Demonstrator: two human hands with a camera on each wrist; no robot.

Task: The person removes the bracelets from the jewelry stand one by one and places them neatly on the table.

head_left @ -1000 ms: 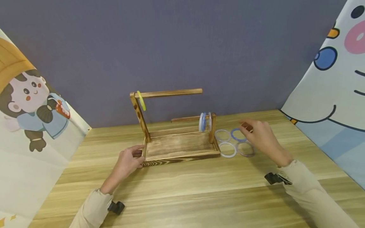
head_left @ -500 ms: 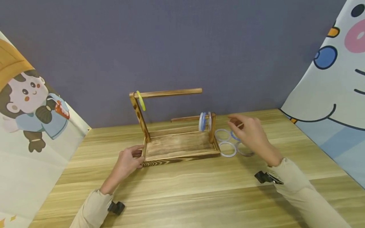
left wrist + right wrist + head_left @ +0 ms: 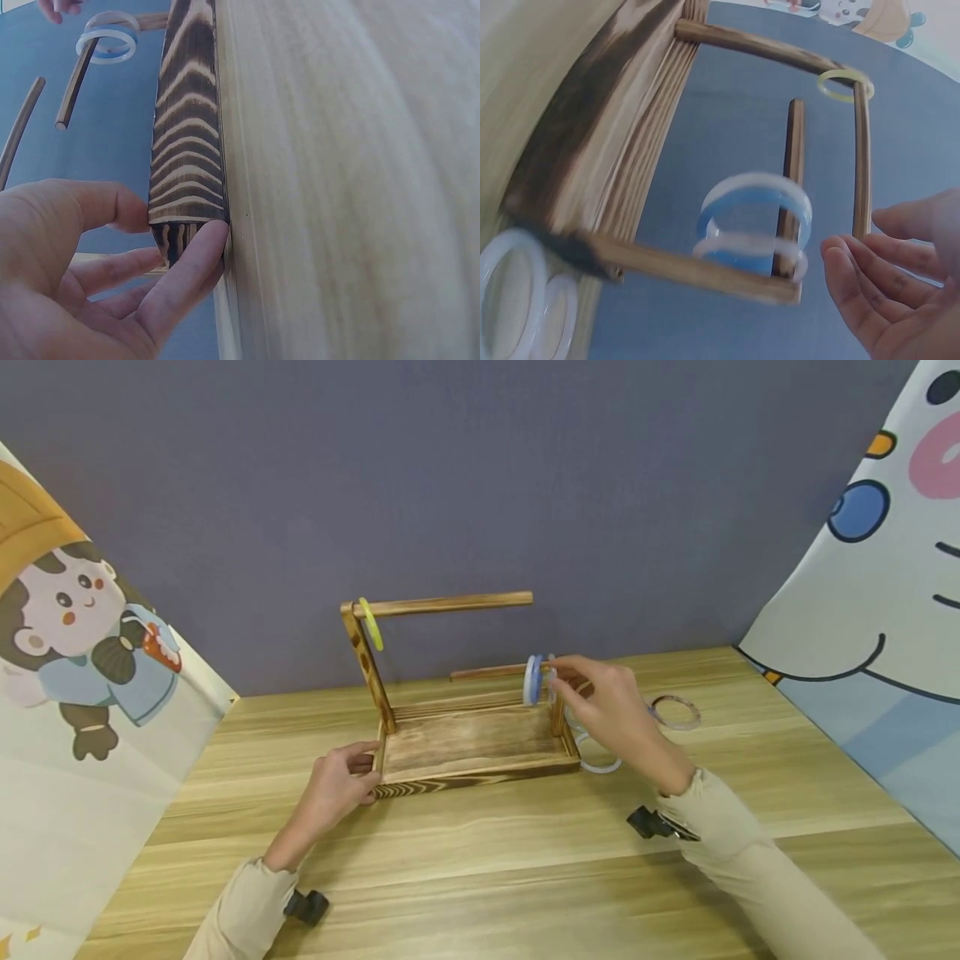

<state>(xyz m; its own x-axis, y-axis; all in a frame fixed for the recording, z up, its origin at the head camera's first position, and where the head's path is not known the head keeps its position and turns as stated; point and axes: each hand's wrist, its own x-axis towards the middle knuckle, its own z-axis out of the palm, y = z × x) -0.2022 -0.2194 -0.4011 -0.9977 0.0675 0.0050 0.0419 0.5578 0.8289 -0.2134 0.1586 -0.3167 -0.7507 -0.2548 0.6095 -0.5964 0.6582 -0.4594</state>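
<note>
With clock positions taken from the middle of the wooden rack point(image 3: 461, 747) in the head view, the rack is set on the table point(image 3: 480, 860), and its front corner is gripped at 8 o'clock by the left hand point(image 3: 337, 785). The right hand point(image 3: 618, 710) is positioned at 3 o'clock, its thumb and fingers spaced apart, near the blue ring point(image 3: 536, 681) and white ring point(image 3: 528, 687) carried on the lower peg point(image 3: 487, 673) at 2 o'clock. The yellow ring point(image 3: 372, 627) is hung at 10 o'clock on the upper bar point(image 3: 457, 604), while the brownish ring point(image 3: 677, 727) is laid on the table at 3 o'clock.
</note>
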